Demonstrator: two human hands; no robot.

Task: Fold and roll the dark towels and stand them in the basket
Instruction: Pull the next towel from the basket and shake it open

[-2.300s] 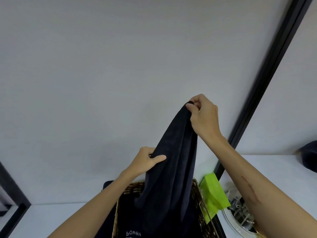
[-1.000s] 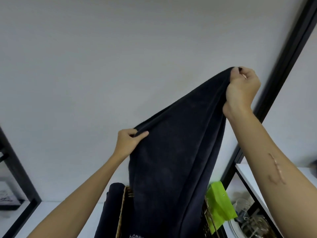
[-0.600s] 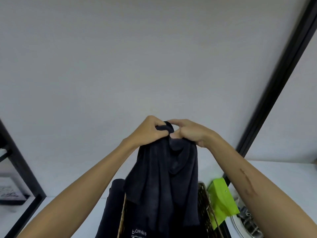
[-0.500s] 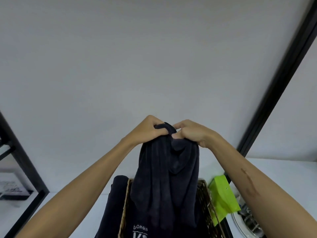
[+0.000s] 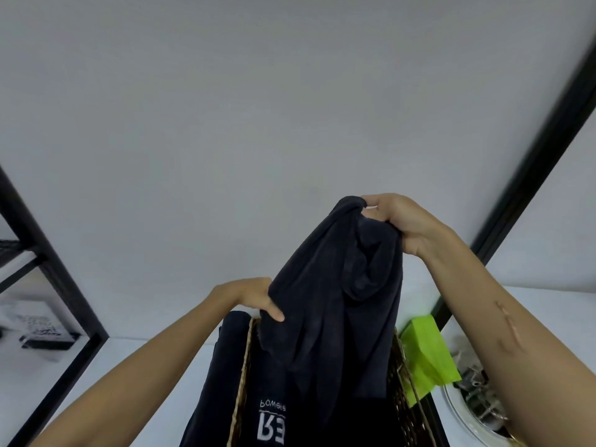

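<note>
Towel (image 5: 335, 295) hangs lengthwise from the right hand (image 5: 403, 224), which pinches its gathered top high above the basket (image 5: 404, 401). The left hand (image 5: 251, 300), lower and nearer the basket's left rim, is clamped on the towel's left edge, so the next fold likely falls across that vertical axis.

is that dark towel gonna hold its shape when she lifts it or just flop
Likely floppy: the dark towel hangs in loose folds from the right hand. Probably light, since a pinch holds it up. The left hand grips its edge without visible slipping.
</note>
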